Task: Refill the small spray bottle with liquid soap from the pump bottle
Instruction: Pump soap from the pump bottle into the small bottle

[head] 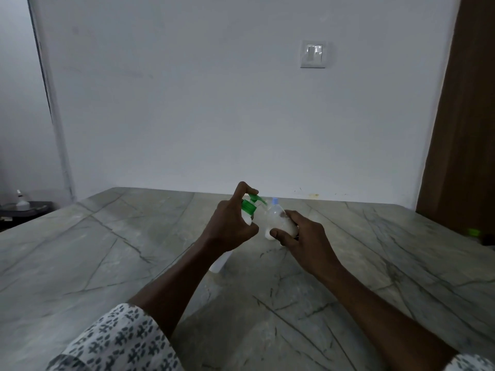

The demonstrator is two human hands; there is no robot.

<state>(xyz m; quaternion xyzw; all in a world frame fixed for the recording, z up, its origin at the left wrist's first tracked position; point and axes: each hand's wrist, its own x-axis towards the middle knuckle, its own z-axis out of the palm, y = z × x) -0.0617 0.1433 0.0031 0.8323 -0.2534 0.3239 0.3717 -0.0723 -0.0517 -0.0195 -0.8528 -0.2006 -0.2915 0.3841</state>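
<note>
My left hand [230, 223] grips a white pump bottle with a green pump head [251, 204]; its forefinger rests on top of the pump. The bottle's white body [221, 262] shows below my wrist, standing on the marble table [107, 263]. My right hand [302, 236] holds the small translucent spray bottle [278, 220], tilted, its neck up against the green nozzle. White liquid fills the small bottle's lower part. A pale blue piece [274, 201] shows just behind its neck; I cannot tell whether it is attached.
The grey wall with a light switch [313, 54] stands right behind the table. A brown wooden door [460, 129] is at the right. A small green object [474, 232] lies at the table's right edge. A dark stand with a white bottle [21, 203] is at far left.
</note>
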